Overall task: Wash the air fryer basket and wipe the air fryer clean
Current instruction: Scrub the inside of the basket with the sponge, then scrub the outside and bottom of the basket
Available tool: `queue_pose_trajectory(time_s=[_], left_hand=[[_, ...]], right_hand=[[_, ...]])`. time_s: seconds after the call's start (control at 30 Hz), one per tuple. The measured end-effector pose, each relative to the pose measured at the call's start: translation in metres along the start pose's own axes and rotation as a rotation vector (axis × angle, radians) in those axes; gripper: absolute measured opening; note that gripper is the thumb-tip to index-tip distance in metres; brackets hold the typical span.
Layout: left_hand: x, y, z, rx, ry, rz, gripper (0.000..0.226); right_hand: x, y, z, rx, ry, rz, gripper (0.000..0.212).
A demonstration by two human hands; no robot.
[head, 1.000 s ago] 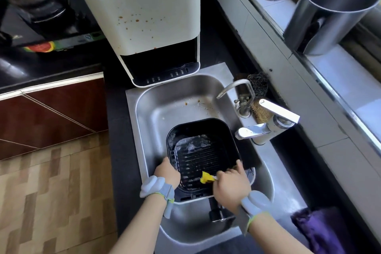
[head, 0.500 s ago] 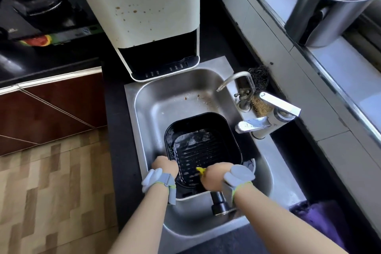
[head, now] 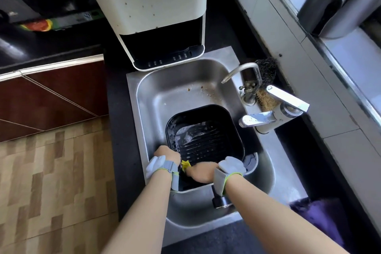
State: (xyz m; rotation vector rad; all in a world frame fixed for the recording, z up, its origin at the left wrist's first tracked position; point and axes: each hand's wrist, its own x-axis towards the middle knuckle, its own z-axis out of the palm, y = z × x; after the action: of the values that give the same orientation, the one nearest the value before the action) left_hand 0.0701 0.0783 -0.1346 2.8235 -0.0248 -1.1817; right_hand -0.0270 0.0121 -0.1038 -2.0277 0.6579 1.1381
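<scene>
The black air fryer basket [head: 208,130] lies in the steel sink [head: 177,93], its ribbed bottom foamy with suds. My left hand [head: 167,153] grips the basket's near left rim. Inside the basket at its near wall, my right hand [head: 201,172] is closed on a yellow sponge [head: 185,164], of which only a corner shows. The basket's handle [head: 219,200] pokes out under my right wrist. The cream air fryer body [head: 148,6], spattered with brown spots, stands behind the sink with its drawer slot empty.
Two taps [head: 266,117] stand at the sink's right edge, with dark and brown scourers [head: 266,68] behind them. A large steel pot [head: 340,0] sits on the window sill. A purple cloth [head: 323,218] lies on the dark counter at lower right. A stove is at upper left.
My right hand has slid the yellow sponge from the basket's middle toward its near left corner, close to my left hand. The camera has tilted lower.
</scene>
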Motion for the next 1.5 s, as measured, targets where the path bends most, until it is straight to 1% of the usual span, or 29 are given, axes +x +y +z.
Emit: queue_pose_trajectory(time_s=[0.03,0.1,0.17,0.23,0.27,0.33,0.4,0.43,0.47,0.5,0.53,0.6,0.63,0.67,0.7,0.73,0.77,0.8,0.83,0.87,0.9,0.97,1.03,1.17,1.33,1.4,1.5], left_hand=[[0.001,0.0,0.0,0.009,-0.006,0.001,0.02],[0.003,-0.001,0.001,0.016,0.006,-0.011,0.031],[0.006,-0.001,0.005,-0.008,0.031,0.003,0.035],[0.006,0.001,0.004,-0.016,0.034,0.009,0.035],[0.006,0.0,0.004,0.001,0.031,0.011,0.035],[0.008,0.0,0.004,0.009,0.031,0.011,0.036],[0.008,0.001,0.002,-0.02,0.035,0.001,0.036],[0.006,0.003,0.002,-0.035,0.033,0.001,0.035],[0.001,0.007,0.002,-0.066,0.029,0.0,0.03],[-0.001,0.007,0.004,-0.104,0.039,-0.009,0.018],[-0.008,0.009,0.005,-0.147,0.072,0.0,0.011],[-0.024,0.021,0.012,-0.131,0.211,0.106,0.054],[-0.032,0.026,0.017,-0.094,0.283,0.201,0.063],[-0.04,0.038,0.023,-0.067,0.297,0.318,0.061],[-0.047,0.054,0.029,-0.08,0.224,0.405,0.052],[-0.052,0.072,0.039,-0.098,0.097,0.458,0.045],[-0.059,0.089,0.048,-0.107,-0.058,0.445,0.044],[-0.064,0.104,0.056,-0.103,-0.184,0.431,0.049],[-0.07,0.118,0.063,-0.079,-0.262,0.41,0.054],[-0.07,0.124,0.069,-0.048,-0.296,0.397,0.056],[-0.073,0.13,0.074,-0.004,-0.29,0.379,0.054],[-0.074,0.136,0.082,0.113,-0.227,0.356,0.045],[-0.075,0.136,0.082,0.117,-0.166,0.356,0.037],[-0.086,0.13,0.062,-0.049,-0.1,0.422,0.029],[-0.084,0.093,0.021,-0.297,-0.047,0.501,0.024],[-0.083,0.077,0.01,-0.412,-0.068,0.506,0.023],[-0.086,0.055,-0.002,-0.64,-0.161,0.484,0.015]], right_hand=[[-0.002,0.006,-0.004,-0.057,0.003,0.017,0.057],[-0.006,0.028,-0.02,-0.201,0.013,0.106,0.049],[-0.01,0.049,-0.033,-0.311,0.006,0.195,0.042],[-0.013,0.048,-0.031,-0.42,0.002,0.196,0.04],[-0.013,0.043,-0.025,-0.461,0.013,0.158,0.038],[-0.014,0.034,-0.017,-0.458,0.051,0.1,0.037],[-0.021,0.034,-0.025,-0.396,0.119,0.063,0.04],[-0.027,0.04,-0.034,-0.32,0.16,0.048,0.041],[-0.033,0.047,-0.044,-0.262,0.192,0.026,0.042],[-0.04,0.054,-0.052,-0.183,0.228,0.013,0.044],[-0.048,0.063,-0.057,-0.136,0.279,-0.005,0.044],[-0.067,0.087,-0.062,0.015,0.429,0.007,0.039],[-0.074,0.095,-0.056,0.088,0.483,0.014,0.033],[-0.082,0.106,-0.051,0.138,0.543,0.0,0.029],[-0.089,0.116,-0.043,0.168,0.586,-0.015,0.026],[-0.095,0.126,-0.035,0.195,0.62,-0.036,0.024],[-0.1,0.133,-0.027,0.223,0.638,-0.048,0.022],[-0.101,0.14,-0.02,0.263,0.657,-0.056,0.02],[-0.101,0.146,-0.016,0.316,0.686,-0.059,0.018],[-0.099,0.147,-0.013,0.39,0.712,-0.064,0.018],[-0.097,0.149,-0.011,0.488,0.742,-0.057,0.02],[-0.095,0.154,-0.011,0.694,0.792,-0.029,0.022],[-0.093,0.155,-0.012,0.828,0.792,-0.018,0.022],[-0.096,0.158,-0.014,0.873,0.732,-0.088,0.026],[-0.094,0.141,-0.015,0.842,0.631,-0.198,0.037],[-0.096,0.126,-0.015,0.793,0.623,-0.287,0.039],[-0.099,0.107,-0.019,0.604,0.645,-0.42,0.042]])
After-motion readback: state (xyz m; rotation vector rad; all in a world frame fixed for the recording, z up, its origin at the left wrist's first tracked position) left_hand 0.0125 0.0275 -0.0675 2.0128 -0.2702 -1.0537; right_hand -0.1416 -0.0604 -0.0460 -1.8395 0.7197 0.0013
